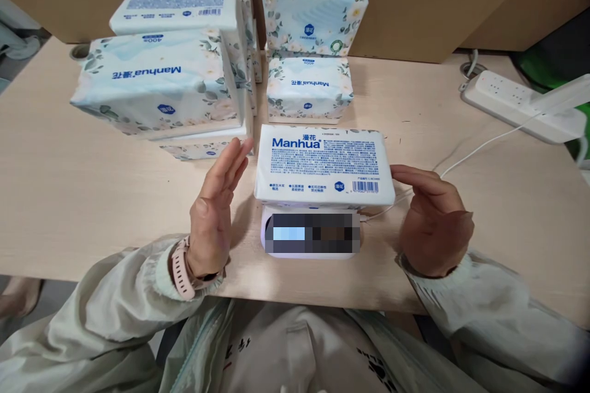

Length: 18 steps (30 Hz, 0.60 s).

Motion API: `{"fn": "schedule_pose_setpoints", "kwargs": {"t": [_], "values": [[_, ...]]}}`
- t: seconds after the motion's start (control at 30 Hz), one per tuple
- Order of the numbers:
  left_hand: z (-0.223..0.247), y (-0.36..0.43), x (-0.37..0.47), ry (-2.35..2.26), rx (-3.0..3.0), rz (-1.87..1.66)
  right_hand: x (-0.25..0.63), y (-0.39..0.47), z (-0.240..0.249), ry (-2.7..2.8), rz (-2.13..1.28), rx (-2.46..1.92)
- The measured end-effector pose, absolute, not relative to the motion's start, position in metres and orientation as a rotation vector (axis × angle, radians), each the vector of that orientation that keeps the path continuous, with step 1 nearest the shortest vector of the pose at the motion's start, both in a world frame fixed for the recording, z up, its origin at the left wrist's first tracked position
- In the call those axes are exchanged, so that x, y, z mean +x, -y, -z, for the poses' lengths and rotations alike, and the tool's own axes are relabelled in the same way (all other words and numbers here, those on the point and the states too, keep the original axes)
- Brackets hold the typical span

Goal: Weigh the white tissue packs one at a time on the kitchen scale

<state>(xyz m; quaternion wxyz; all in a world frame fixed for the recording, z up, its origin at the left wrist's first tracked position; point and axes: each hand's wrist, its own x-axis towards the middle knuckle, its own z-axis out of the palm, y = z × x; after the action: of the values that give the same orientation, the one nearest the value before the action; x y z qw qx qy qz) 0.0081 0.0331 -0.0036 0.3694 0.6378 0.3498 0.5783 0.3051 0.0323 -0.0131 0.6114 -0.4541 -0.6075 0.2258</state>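
Note:
A white pack of tissues [322, 166] with blue print lies across a small white scale [313, 255], whose display panel is blurred out by blocks. To the left of the pack is my left hand [214, 215], open, its fingers stretched forward and a gap between them and the pack. My right hand [433, 221] is at the pack's right end, fingers extended and the fingertips at or almost at its side; whether they touch I cannot tell. Neither hand grips anything. A pink watch strap [181, 267] circles my left wrist.
Stacked tissue packs [157, 83] stand at the back left, and two more packs [314, 6] are behind the scale. A white power strip [516, 104] is at the right, with a thin cable [479, 148] running to the scale. Cardboard [405, 0] rises along the table's back.

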Motion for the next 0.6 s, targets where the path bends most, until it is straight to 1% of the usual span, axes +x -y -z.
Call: {"fn": "schedule_pose_setpoints", "kwargs": {"t": [0.2,0.33,0.6], "values": [[0.0055,-0.0325,0.0095,-0.885,1.575,-1.504,0.3068,-0.0333,0.0141,1.435,-0.551,-1.021],[0.0082,-0.0324,0.0093,-0.869,1.629,-1.532,0.3086,-0.0359,0.0181,1.471,-0.510,-1.000],[0.0020,-0.0321,0.0105,-0.996,1.616,-1.504,0.3072,-0.0339,0.0156,1.493,-0.469,-1.086]]}}
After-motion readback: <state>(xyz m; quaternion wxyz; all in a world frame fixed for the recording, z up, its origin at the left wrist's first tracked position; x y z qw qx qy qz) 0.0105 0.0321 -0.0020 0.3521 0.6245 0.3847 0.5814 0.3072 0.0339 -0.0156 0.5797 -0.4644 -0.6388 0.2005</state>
